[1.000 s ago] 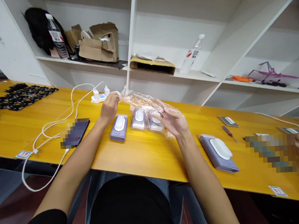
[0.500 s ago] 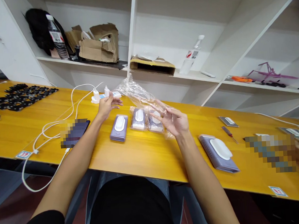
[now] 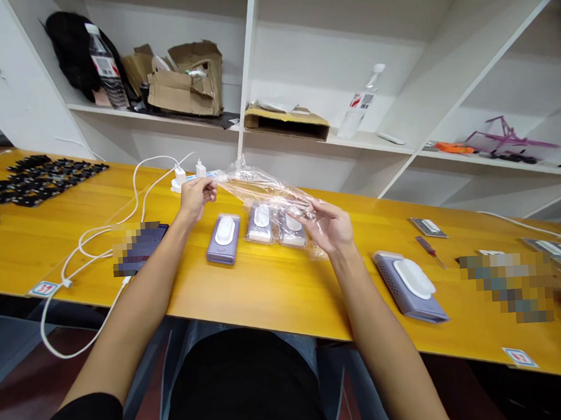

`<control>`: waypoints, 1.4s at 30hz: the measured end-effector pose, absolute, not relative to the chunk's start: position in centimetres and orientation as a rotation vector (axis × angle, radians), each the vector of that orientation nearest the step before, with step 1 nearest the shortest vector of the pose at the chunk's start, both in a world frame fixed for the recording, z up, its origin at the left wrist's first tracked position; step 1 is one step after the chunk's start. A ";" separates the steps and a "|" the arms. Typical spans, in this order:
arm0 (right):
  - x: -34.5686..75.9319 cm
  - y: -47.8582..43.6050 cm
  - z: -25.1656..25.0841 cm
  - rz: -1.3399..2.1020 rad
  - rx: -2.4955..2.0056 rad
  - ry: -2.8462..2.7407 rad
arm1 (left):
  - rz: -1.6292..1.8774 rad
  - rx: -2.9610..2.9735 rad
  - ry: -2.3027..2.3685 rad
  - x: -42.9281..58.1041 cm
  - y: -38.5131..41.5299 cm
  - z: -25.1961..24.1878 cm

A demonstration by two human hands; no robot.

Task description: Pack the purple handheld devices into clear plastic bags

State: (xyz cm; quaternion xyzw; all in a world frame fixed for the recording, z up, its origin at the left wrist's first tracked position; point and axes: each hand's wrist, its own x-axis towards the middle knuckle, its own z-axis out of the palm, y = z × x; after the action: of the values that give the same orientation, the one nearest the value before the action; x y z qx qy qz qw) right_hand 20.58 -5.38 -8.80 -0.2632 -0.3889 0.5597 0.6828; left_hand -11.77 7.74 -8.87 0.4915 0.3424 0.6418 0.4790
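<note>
Above the table point(image 3: 267, 299), a clear plastic bag point(image 3: 260, 187) stretches from the pinching left hand point(image 3: 195, 199) to the half-open right hand point(image 3: 325, 227).

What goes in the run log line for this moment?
left hand: holds plastic bag | right hand: touches bag | under bag: two wrapped purple devices

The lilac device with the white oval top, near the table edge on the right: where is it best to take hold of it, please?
Grip the lilac device by the long edges of its base, coming from above on the near side with the right hand, which is closest. It lies flat and slanted, and the base extends beyond the white oval top, so those edges seem free.
</note>
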 end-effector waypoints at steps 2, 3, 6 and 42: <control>20.6 -5.2 -9.0 1.216 -0.607 -0.864 | 1.584 1.233 0.870 -12.0 8.0 -9.0; 20.6 -5.1 -9.0 1.206 -0.609 -0.862 | 1.599 1.261 0.882 -12.1 8.1 -9.0; 20.8 -5.2 -8.8 1.213 -0.592 -0.864 | 1.701 1.361 0.937 -12.4 8.0 -9.2; 21.5 -5.8 -8.2 1.400 -0.517 -0.897 | 1.582 1.243 0.967 -16.0 8.2 -8.4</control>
State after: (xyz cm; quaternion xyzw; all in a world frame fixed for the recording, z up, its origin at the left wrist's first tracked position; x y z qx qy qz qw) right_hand 21.52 -5.77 -8.21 -0.2273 -0.3938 0.6149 0.6444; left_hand -16.02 8.22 -8.44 0.5003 0.3892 0.6366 0.4393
